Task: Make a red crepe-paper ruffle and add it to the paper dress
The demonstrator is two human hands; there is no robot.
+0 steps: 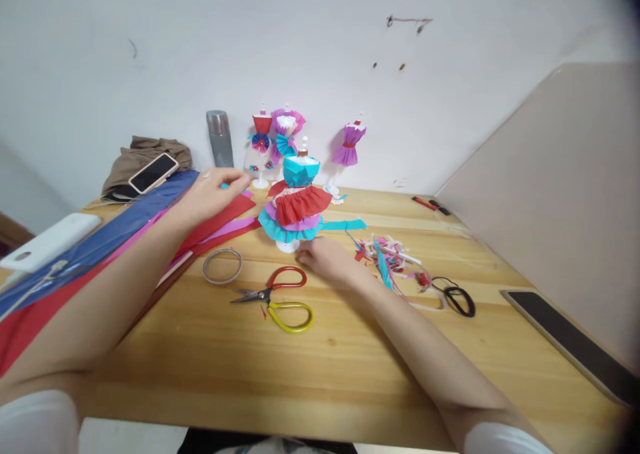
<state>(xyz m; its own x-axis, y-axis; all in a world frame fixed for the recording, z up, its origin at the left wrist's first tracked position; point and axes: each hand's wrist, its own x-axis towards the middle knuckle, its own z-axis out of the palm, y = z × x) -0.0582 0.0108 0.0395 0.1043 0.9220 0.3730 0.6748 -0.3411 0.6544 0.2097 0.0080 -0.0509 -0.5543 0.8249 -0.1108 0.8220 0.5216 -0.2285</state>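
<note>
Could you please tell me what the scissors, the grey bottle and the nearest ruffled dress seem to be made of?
Scissors: dull grey blades, likely steel; smooth, glossy red and yellow handles, probably plastic-coated. Bottle: likely metal, judging by its shiny silvery lid. Dress: matte and crinkled, perhaps crepe paper, though thin fabric is possible.

Scissors (263,295) before front mannequin (303,204); tape roll (223,281) left, scraps (383,264) right.

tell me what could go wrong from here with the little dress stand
The dress stand might tip if the right hand, right by its white base, nudges it.
The scissors lie just on the near side of that base, so a hand drawn back carelessly could catch them.
The loose scraps beside the right wrist could get swept about.
</note>
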